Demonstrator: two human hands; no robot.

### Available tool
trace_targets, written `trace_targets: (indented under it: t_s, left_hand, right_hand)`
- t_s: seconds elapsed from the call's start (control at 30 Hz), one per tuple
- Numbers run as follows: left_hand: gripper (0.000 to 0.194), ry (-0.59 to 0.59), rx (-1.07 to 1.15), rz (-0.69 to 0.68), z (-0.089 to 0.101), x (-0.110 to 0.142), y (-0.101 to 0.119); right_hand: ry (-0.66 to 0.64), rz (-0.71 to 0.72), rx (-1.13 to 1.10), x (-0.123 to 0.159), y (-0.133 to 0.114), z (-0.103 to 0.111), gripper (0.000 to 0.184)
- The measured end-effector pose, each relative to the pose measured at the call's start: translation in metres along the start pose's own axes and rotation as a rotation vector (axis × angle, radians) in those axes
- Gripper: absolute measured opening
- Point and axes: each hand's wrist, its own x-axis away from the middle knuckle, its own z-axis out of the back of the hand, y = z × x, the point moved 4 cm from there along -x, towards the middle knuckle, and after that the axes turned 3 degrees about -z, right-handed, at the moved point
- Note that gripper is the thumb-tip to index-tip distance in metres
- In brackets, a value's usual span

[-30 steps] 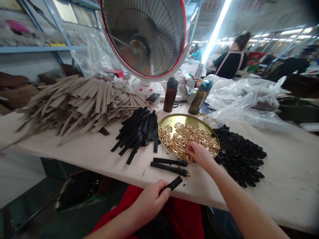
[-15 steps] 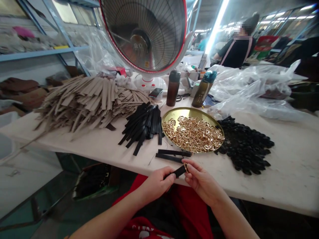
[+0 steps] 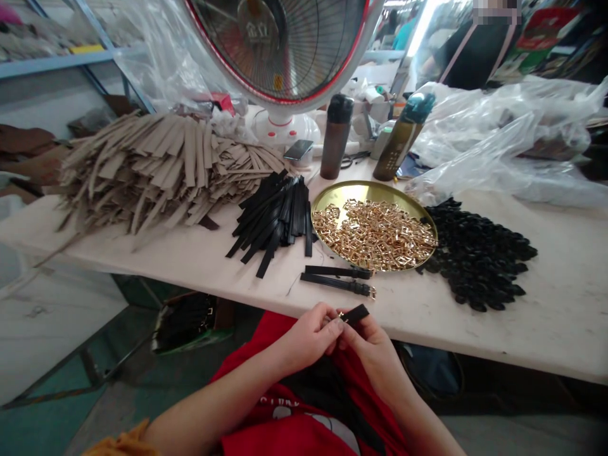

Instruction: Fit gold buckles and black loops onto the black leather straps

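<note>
Just in front of the table edge, my left hand [image 3: 317,332] and my right hand [image 3: 368,345] meet on one black strap [image 3: 355,313]. A small gold buckle [image 3: 341,316] sits around the strap, close to my left fingertips. Both hands are closed; the lower part of the strap is hidden by my fingers. Two black straps with buckles [image 3: 338,285] lie on the table beyond my hands. Behind them stands a round gold tray [image 3: 327,190] full of gold buckles [image 3: 380,234]. Left of the tray is a fanned pile of black straps [image 3: 280,218].
At the right lies a heap of small black loops [image 3: 479,253]. A large bundle of beige strips [image 3: 156,164] covers the left. Behind stand a fan heater [image 3: 280,50], a brown bottle [image 3: 336,136], a teal-lidded bottle [image 3: 403,136] and plastic bags [image 3: 513,139]. A person [image 3: 479,50] is farther back.
My right hand came from the tray to the strap with a buckle. The buckle moved from the strap's end down onto it, and both hands now hold the strap. The view tilted downward.
</note>
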Motion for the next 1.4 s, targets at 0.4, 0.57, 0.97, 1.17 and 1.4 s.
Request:
trace_targets:
  t_s: [0.4, 0.57, 0.97, 1.17, 1.4]
  left_hand:
    - [0.015, -0.102, 0.115, 0.103, -0.004, -0.003, -0.012]
    - [0.016, -0.106, 0.161, 0.07, -0.004, -0.001, -0.006]
    - [0.012, -0.05, 0.095, 0.089, -0.008, -0.001, -0.003]
    - [0.022, -0.01, 0.158, -0.026, -0.01, -0.001, 0.001]
    - [0.026, 0.009, 0.191, 0.041, -0.009, -0.001, -0.013]
  right_hand:
    - [0.004, -0.045, -0.07, 0.011, 0.003, 0.004, 0.024]
    - [-0.035, -0.091, -0.177, 0.011, 0.006, 0.003, 0.023]
    - [0.091, 0.124, 0.299, 0.013, -0.017, 0.015, 0.026]
    - [0.006, 0.008, 0.016, 0.015, -0.012, 0.007, 0.027]
    - [0.075, 0.045, 0.11, 0.019, -0.009, 0.006, 0.028]
